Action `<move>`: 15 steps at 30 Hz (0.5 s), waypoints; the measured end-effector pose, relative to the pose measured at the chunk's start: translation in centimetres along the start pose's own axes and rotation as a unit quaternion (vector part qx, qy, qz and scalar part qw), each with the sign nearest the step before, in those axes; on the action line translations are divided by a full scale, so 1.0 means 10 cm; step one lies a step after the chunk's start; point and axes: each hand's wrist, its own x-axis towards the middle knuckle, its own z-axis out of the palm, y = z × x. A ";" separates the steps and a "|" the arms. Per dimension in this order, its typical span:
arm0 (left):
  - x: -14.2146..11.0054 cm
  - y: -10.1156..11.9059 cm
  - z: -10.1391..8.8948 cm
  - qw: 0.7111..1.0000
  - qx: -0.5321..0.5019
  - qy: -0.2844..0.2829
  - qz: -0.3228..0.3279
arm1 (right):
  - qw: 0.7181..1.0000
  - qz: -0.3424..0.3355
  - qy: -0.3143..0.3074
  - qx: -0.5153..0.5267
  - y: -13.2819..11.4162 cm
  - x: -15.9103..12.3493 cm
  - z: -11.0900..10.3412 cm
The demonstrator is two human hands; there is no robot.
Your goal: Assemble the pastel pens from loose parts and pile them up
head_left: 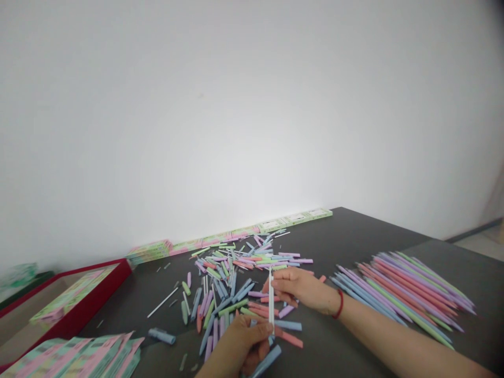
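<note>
Both hands pinch white refill [271, 299]: left hand [240, 344] low end, right hand [301, 289] top; red tray [84, 307] w/ card packs [66, 299]

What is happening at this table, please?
A person sits at a dark table and holds a thin white refill upright with both hands: the left hand grips its lower end and the right hand pinches it near the top. In front of the hands lies a loose pile of pastel pen parts. At the right, assembled pastel pens lie in a neat bundle.
</note>
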 end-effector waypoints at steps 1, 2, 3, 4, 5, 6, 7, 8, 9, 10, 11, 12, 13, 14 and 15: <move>-0.02 0.02 0.00 1.000 0.004 -0.017 -0.006 | 1.000 0.000 0.006 -0.003 -0.01 -0.01 0.00; -0.03 0.05 0.00 0.999 0.008 -0.033 -0.013 | 1.000 0.000 0.010 -0.005 -0.02 -0.01 0.01; -0.05 0.07 0.01 0.999 0.011 -0.042 -0.019 | 1.000 0.002 0.013 -0.006 -0.02 -0.01 0.01; -0.05 0.08 0.01 0.998 0.013 -0.047 -0.027 | 1.000 0.004 0.014 -0.006 -0.02 -0.01 0.02; -0.06 0.09 0.02 0.998 0.015 -0.045 -0.032 | 1.000 0.006 0.014 -0.005 -0.01 -0.01 0.04; -0.06 0.09 0.02 0.998 0.016 -0.041 -0.034 | 1.000 0.010 0.013 -0.004 0.00 -0.01 0.05; -0.05 0.09 0.03 0.998 0.015 -0.042 -0.036 | 1.000 0.012 0.013 -0.003 0.01 -0.01 0.06; -0.05 0.08 0.03 0.998 0.012 -0.042 -0.039 | 1.000 0.014 0.013 0.000 0.02 -0.01 0.07; -0.04 0.06 0.03 0.998 0.006 -0.040 -0.044 | 1.000 0.016 0.013 0.004 0.03 -0.01 0.08; -0.03 0.05 0.03 0.998 -0.003 -0.034 -0.048 | 1.000 0.017 0.014 0.007 0.04 0.00 0.09; -0.02 0.03 0.03 0.998 -0.012 -0.025 -0.051 | 1.000 0.018 0.016 0.009 0.04 0.00 0.09; -0.02 0.02 0.02 0.998 -0.020 -0.016 -0.052 | 1.000 0.018 0.020 0.012 0.05 0.01 0.09; -0.01 0.01 0.02 0.998 -0.025 -0.008 -0.050 | 0.999 0.019 0.026 0.015 0.05 0.01 0.08; -0.01 0.01 0.01 0.999 -0.029 -0.002 -0.045 | 0.999 0.020 0.032 0.019 0.06 0.01 0.08; -0.01 0.01 0.01 0.999 -0.030 -0.003 -0.041 | 0.999 0.022 0.037 0.022 0.06 0.02 0.07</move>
